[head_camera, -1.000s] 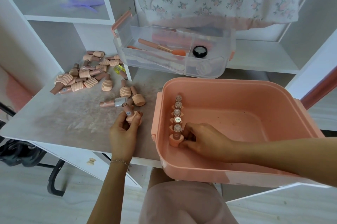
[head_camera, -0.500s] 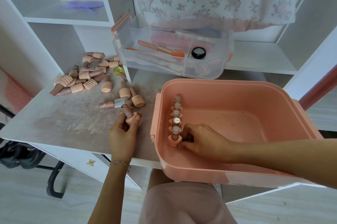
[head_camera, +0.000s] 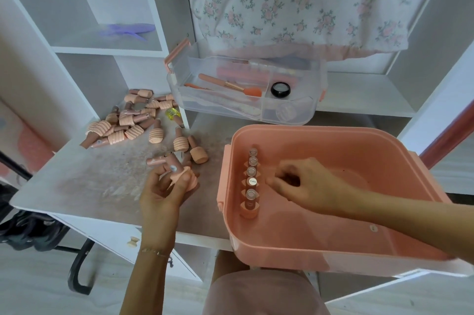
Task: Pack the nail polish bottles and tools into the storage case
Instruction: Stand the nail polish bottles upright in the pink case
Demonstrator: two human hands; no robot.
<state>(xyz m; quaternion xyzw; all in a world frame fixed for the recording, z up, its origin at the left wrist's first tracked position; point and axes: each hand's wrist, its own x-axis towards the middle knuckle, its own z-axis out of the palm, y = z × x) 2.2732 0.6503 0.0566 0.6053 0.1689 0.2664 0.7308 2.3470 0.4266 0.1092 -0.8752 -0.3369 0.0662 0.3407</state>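
Your left hand [head_camera: 164, 194] has a thin beaded bracelet [head_camera: 155, 253] at its wrist. Both your forearms are bare, without sleeves. Below the bracelet, your lap shows pale pink fabric [head_camera: 261, 294].

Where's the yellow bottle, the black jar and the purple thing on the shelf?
Yellow bottle [head_camera: 172, 112], head view, its yellow body.
Black jar [head_camera: 280, 89], head view, its lid.
Purple thing [head_camera: 128, 29], head view, its middle.

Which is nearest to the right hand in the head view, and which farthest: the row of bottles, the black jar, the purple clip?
From the right hand:
1. Row of bottles, just left, inside the pink case.
2. Black jar, behind, in the clear tray.
3. Purple clip, upper-left shelf.
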